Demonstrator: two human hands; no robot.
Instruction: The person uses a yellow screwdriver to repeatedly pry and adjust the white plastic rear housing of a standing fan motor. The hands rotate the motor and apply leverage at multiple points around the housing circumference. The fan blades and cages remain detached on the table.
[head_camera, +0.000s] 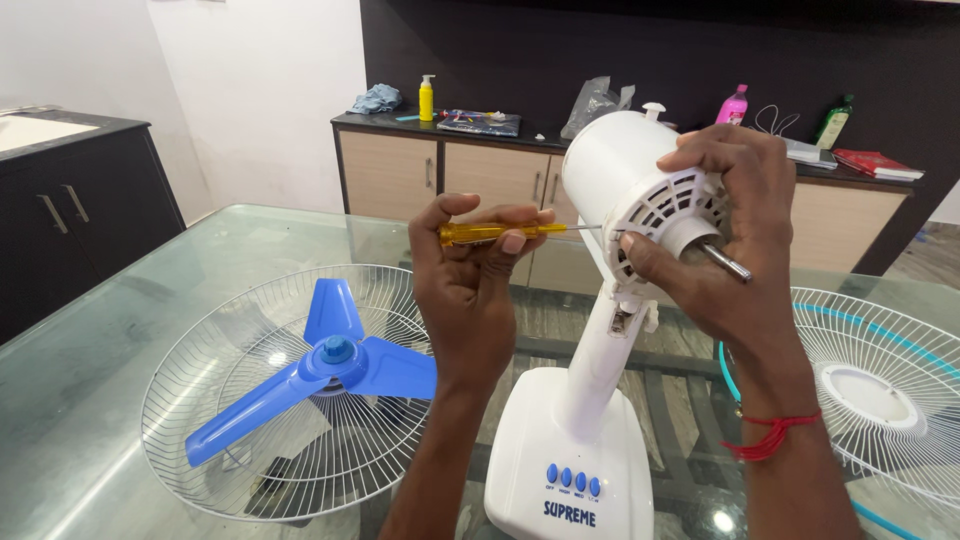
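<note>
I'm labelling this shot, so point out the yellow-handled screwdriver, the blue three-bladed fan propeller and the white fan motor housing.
Yellow-handled screwdriver (478, 233), head view, on its handle.
Blue three-bladed fan propeller (338, 351), head view, on its hub.
White fan motor housing (612, 165), head view, on its smooth side.

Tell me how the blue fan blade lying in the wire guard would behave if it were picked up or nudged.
The blue fan blade looks like thin moulded plastic, so probably light, with slightly flexible tips. It rests loose in the dished wire guard, so a nudge would likely slide or spin it, not roll it. The guard sits on a glass table and may skid too.
</note>
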